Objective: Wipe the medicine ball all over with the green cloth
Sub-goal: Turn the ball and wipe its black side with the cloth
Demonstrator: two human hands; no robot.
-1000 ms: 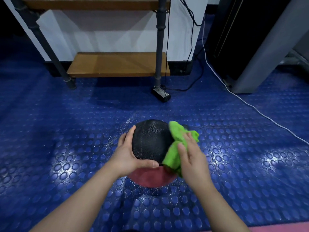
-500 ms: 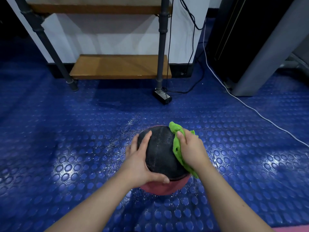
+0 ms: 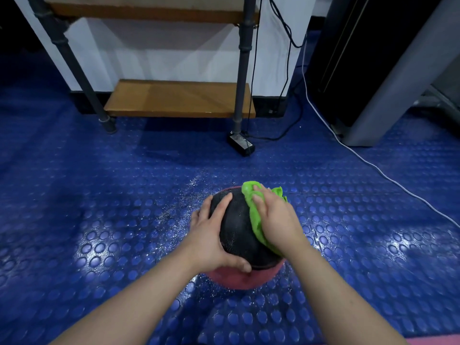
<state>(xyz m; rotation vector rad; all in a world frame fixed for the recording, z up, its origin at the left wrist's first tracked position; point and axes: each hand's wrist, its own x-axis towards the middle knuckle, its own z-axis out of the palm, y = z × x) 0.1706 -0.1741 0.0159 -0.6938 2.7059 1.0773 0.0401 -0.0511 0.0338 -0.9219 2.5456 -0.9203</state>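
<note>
Our medicine ball (image 3: 236,227) sits on the blue floor (image 3: 99,220), black half up, red underneath, with no long axis. Our left hand (image 3: 209,235) wraps its left side. Our right hand (image 3: 276,220), fingers flat, presses the green cloth (image 3: 256,220) on its right. Beyond the ball stand a wooden shelf (image 3: 179,98) and a black adapter (image 3: 241,143).

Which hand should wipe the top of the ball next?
Right. The right hand already presses the green cloth against the medicine ball, just beside its top. The left hand holds the ball bare, without any cloth.
</note>
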